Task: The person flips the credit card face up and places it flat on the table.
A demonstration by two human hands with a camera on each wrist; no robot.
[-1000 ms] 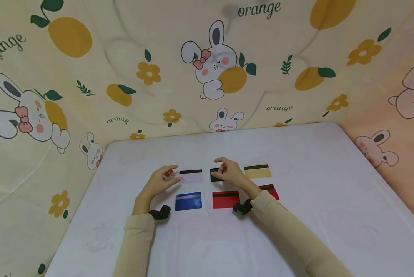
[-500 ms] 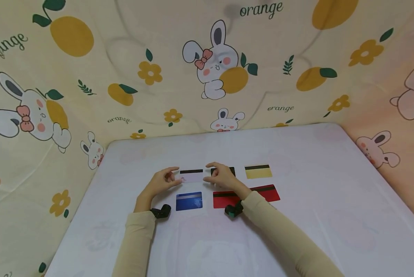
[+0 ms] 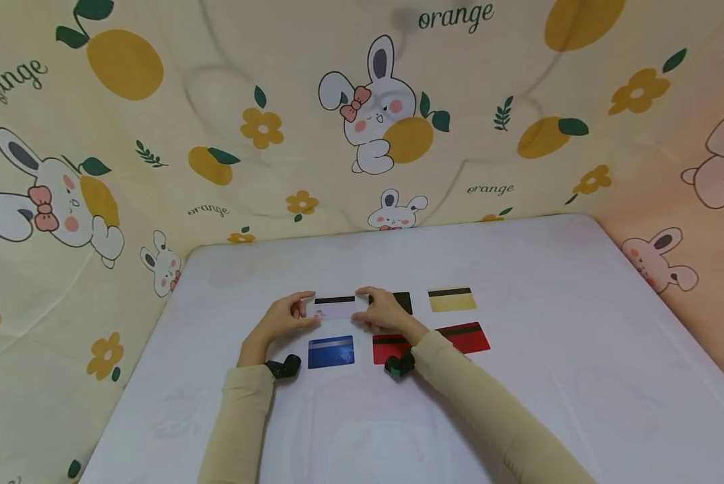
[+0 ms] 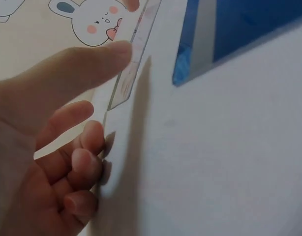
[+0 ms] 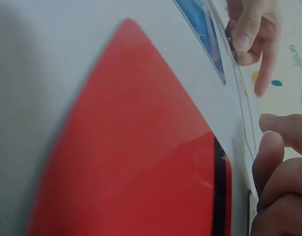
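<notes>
A pale lilac card (image 3: 335,308) with a black stripe lies between my hands. My left hand (image 3: 284,317) is at its left end, thumb and index finger spread near the two corners; in the left wrist view the thumb (image 4: 99,59) overlaps the card (image 4: 129,81). At the right end, my right hand (image 3: 382,310) spreads thumb and index finger in the same way, its forearm reaching over the red cards. A firm grip cannot be made out. Behind the right hand, a black card (image 3: 403,302) is partly hidden.
Nearer me lie a blue card (image 3: 330,352), a red card (image 3: 387,348) partly hidden by the right wrist camera (image 3: 399,364), and another red card (image 3: 472,337). A gold card (image 3: 452,300) lies back right. Patterned cloth (image 3: 259,181) rises behind the white table (image 3: 537,296).
My right hand has moved left from the black card to the pale card's right end. My left hand has edged slightly right. The cards appear to stay in place.
</notes>
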